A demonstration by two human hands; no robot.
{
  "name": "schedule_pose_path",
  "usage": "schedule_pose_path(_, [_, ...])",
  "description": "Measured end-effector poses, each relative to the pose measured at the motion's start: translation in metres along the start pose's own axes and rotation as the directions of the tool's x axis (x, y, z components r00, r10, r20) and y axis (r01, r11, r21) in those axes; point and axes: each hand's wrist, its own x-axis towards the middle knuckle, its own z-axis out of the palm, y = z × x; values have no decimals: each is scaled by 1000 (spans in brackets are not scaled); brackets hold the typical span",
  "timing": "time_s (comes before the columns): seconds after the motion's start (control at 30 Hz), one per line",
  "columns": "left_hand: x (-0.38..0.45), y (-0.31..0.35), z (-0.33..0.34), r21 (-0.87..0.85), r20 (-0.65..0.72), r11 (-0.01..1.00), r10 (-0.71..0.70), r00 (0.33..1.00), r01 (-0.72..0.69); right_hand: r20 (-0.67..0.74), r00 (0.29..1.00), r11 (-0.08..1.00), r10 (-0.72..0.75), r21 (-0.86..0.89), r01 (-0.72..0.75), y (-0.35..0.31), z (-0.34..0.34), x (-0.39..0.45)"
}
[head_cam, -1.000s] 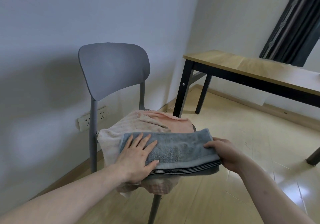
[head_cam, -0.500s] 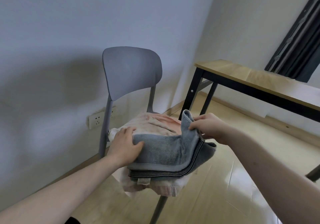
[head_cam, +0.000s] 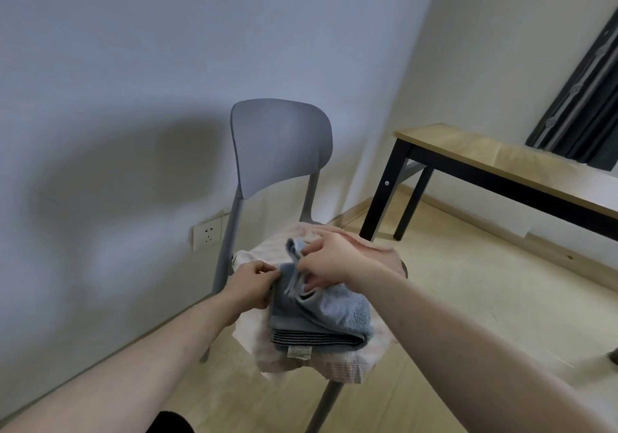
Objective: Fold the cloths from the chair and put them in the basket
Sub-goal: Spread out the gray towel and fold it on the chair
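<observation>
We see the blue towel (head_cam: 321,312) lying part-folded on the pink cloth (head_cam: 301,362) that covers the seat of the grey chair (head_cam: 281,145). Right hand (head_cam: 331,262): fingers curled, pinching the towel's lifted edge, which loops just below them. Left hand (head_cam: 250,282): fingers bent, gripping the towel's left side, thumb on top. Striped hem and label lie nearest us, below both sets of fingers.

Chair (head_cam: 281,141): grey, back toward wall; seat covered by cloths.
Blue towel (head_cam: 337,312): partly folded, lying on pink cloth (head_cam: 334,365) at seat's front edge.
Right hand (head_cam: 334,260): fingers pinch the towel's raised end.
Left hand (head_cam: 252,282): grips towel's left edge.
Table (head_cam: 501,155): wooden top, right of chair.
</observation>
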Motion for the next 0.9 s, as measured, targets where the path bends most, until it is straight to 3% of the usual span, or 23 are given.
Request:
schedule_pose_path(0.1, [-2, 3, -1, -94, 42, 996, -4, 999, 8, 13, 1000, 992, -21, 128, 19, 11, 6, -2])
schedule_pose_path(0.17, [-5, 8, -2, -114, 8, 993, -5, 1000, 6, -65, 994, 982, -83, 163, 92, 22, -1, -9])
schedule_pose_path(0.3, [-18, 20, -2, 161, -192, 973, 198, 961, -168, -273, 933, 972, -234, -32, 234, 52, -16, -38])
schedule_pose_path(0.37, [-26, 29, 0, 194, -189, 948, 289, 939, -252, -304, 906, 956, -294, -108, 274, 70, -14, -49])
schedule_pose_path(0.43, [-30, 35, 2, 288, -79, 911, 330, 941, -295, -278, 889, 922, -364, -245, 301, 85, -6, -58])
schedule_pose_path(0.57, [-33, 30, 4, 610, 114, 749, 239, 964, -258, -102, 911, 840, -399, -439, 318, 99, 15, -69])
schedule_pose_path(0.67, [-27, 25, 5, 688, 56, 691, 255, 965, -223, -14, 914, 787, -407, -513, 342, 107, 28, -70])
schedule_pose_path(0.8, [-20, 19, 5, 543, -19, 817, 245, 969, -196, 85, 870, 640, -486, -643, 420, 113, 36, -69])
schedule_pose_path(0.9, [-19, 20, 7, 546, -68, 796, 352, 934, -260, 154, 859, 571, -489, -688, 448, 119, 45, -72])
